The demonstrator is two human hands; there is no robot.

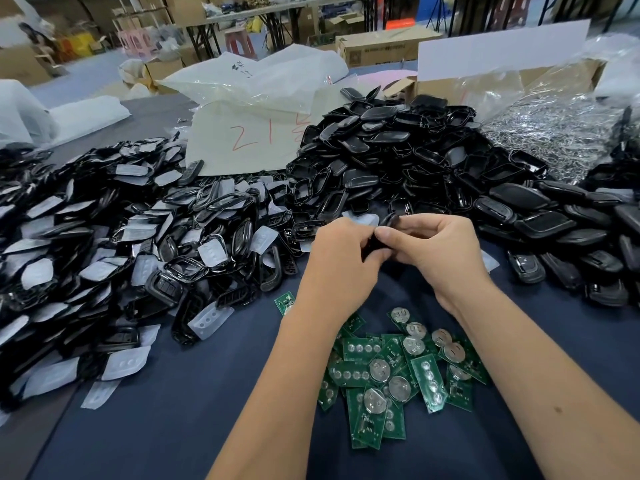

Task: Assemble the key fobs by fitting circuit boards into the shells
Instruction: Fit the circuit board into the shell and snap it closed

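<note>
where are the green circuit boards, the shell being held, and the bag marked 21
green circuit boards [356, 348]: head view, face of one board
shell [372, 250]: head view, edge between the hands
bag [242, 140]: head view, its red marking

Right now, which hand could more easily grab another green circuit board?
Probably the right hand: most of the circuit boards lie beneath its forearm. Both hands grip the black shell, so one must release first.

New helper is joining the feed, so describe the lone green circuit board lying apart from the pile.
Start at the heap of green circuit boards on the dark blue cloth under the forearms. Look up-left, past the left wrist, to the single green circuit board near the black shells. It alone lies apart from the heap.
</note>
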